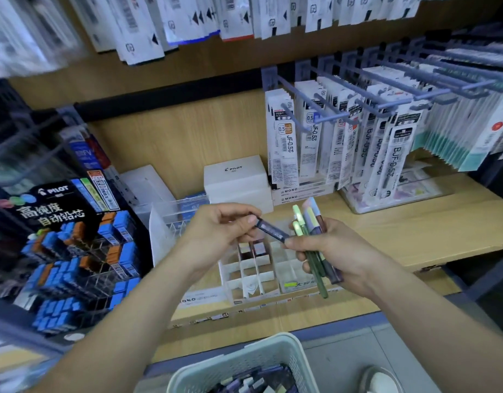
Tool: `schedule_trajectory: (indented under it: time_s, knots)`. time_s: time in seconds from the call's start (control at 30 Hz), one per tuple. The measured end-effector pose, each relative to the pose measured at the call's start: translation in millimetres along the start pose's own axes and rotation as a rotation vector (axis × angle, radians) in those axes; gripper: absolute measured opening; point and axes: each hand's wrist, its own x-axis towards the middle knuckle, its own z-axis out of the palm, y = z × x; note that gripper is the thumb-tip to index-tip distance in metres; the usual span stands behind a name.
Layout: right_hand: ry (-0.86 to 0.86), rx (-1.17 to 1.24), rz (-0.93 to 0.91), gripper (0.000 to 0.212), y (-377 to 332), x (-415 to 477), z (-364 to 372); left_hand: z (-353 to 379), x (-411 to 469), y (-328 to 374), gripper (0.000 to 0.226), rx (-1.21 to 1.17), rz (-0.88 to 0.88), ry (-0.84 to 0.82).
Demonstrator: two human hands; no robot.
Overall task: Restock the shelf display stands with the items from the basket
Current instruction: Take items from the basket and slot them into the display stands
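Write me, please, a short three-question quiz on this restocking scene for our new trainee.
1. True or false: the left hand pinches one end of a dark slim case.
2. Which hand grips the bundle of green and purple items? A) left B) right C) neither
3. Fill in: the PILOT lead display on the left holds blue and ____ cases.

Key: 1 true; 2 B, the right hand; 3 orange.
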Motion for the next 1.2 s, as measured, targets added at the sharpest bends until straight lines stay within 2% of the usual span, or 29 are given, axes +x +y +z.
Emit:
schedule_trajectory:
  time_s: [0.17,0.27,0.53,0.7,1.0,1.2]
  knots:
    - [0.044,-0.020,0.010,0.031,4,13,33,-76,-2,13,0.013,0.234,0.166,0.367]
    - [0.088,-0.080,-0.030,0.027,8,21,55,-98,-1,4,0.011,0.339,0.152,0.469]
    - [0.197,-0.461,-0.273,0.020,36,41,107,-97,36,-5,0.013,0.406,0.237,0.492]
    - [0.240,-0.592,-0.300,0.024,49,50,120,-89,49,-19,0.014,0.595,0.268,0.448]
    - [0.325,-0.680,-0.335,0.027,53,64,129,-88,60,-37,0.009,0.603,0.217,0.413]
    - [0.378,-0.803,-0.355,0.029,52,65,134,-90,62,-45,0.010,0.758,0.319,0.378]
